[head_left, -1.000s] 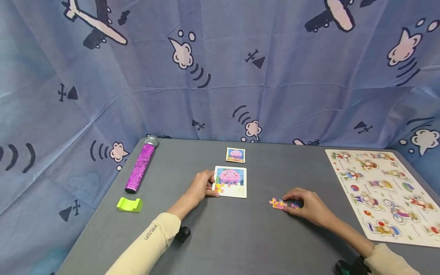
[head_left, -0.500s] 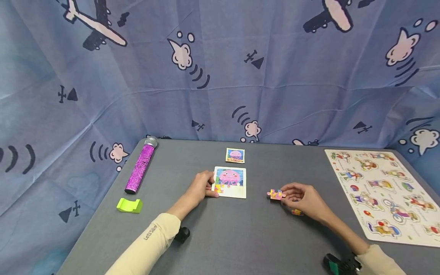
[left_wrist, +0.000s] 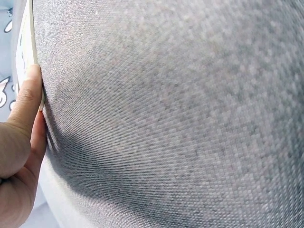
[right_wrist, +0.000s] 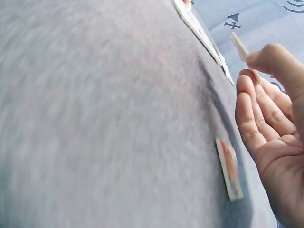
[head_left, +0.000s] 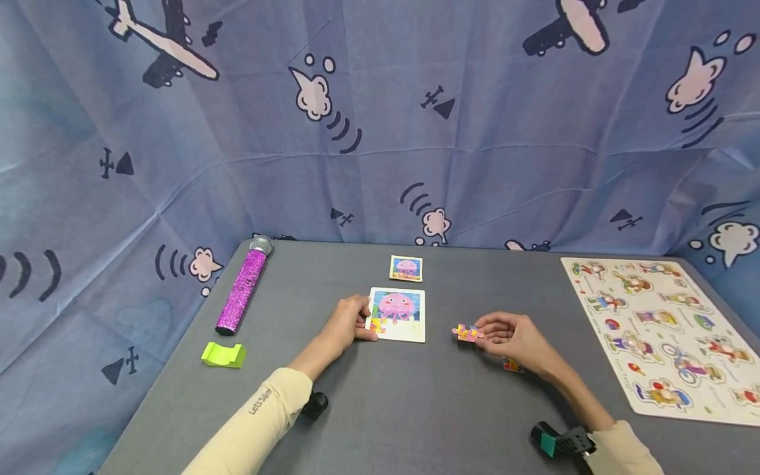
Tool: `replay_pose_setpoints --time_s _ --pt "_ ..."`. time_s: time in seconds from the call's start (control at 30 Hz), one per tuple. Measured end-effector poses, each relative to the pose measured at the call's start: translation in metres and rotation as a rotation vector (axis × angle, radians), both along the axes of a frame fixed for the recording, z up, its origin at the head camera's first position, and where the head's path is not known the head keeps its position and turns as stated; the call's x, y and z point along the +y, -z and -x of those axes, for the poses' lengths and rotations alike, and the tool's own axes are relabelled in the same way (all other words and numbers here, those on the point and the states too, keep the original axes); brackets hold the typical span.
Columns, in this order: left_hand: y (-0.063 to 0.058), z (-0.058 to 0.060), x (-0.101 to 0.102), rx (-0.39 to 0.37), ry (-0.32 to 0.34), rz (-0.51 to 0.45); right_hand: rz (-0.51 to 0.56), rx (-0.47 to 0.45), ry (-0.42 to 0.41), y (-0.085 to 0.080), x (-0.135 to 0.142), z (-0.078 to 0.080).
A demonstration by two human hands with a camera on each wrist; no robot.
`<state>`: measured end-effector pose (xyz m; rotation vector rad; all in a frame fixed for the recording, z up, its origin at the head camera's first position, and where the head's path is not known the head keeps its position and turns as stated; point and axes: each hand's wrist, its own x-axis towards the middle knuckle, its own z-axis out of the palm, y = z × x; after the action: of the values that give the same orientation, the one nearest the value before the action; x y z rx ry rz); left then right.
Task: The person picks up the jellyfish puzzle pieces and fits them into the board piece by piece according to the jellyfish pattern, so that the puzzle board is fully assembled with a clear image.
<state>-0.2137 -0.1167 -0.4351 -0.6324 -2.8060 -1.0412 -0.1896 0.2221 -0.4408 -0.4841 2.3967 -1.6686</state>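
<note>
A jellyfish jigsaw puzzle board [head_left: 400, 330] lies on the grey table, its upper part filled with the picture and a bare pale patch at its lower right. My left hand [head_left: 344, 324] grips the board's left edge; in the left wrist view the thumb [left_wrist: 31, 90] lies along that edge. My right hand [head_left: 518, 340] pinches a pink and yellow jigsaw piece [head_left: 468, 332] between thumb and fingertips, right of the board. In the right wrist view this piece [right_wrist: 240, 47] is edge-on, above the table. Another jigsaw piece [right_wrist: 230, 168] lies on the table beneath the right hand.
A small jellyfish picture card [head_left: 406, 268] lies behind the board. At the left are a glittery purple microphone [head_left: 243, 290] and a lime-green stand-like piece [head_left: 223, 355]. A large board of pictured figures [head_left: 665, 336] covers the right side. A printed blue curtain [head_left: 380, 132] hangs behind.
My right hand has lifted the pink and yellow piece and moved left toward the board, uncovering the other piece on the table. My left hand stays at the board's edge.
</note>
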Motion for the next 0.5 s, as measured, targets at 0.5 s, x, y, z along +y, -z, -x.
replay_pose_setpoints --time_s 0.5 --pt "-0.002 -0.002 0.0 -0.038 -0.011 0.019 0.054 0.007 -0.055 0.008 -0.034 0.011"
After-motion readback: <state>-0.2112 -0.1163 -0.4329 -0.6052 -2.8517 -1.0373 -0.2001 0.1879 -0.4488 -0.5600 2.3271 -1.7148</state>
